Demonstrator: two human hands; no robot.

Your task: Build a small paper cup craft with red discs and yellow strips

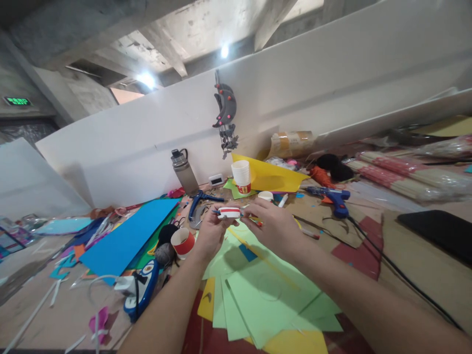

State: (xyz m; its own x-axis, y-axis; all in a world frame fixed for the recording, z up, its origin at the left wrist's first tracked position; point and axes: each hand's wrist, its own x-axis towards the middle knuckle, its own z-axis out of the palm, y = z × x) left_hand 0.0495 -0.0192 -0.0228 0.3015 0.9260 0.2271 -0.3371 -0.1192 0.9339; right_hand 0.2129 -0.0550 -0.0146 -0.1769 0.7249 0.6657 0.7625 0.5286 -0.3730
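Note:
My left hand (211,237) is closed around the near side of a small white piece with a red stripe (229,212). Bits of blue show at its left end; its exact kind I cannot make out. My right hand (275,225) has its fingers pinched together at the right end of that piece. Both hands hold it above light green paper sheets (267,295). A small blue paper scrap (248,252) lies on the sheets below. Left of my left wrist stands a red and white paper cup (182,243).
Beyond my hands are a stack of paper cups (241,175), a grey bottle (185,172) and yellow paper (273,174). A blue glue gun (335,199) with a trailing cord lies right. Blue card (131,238) and a blue power strip (142,290) lie left.

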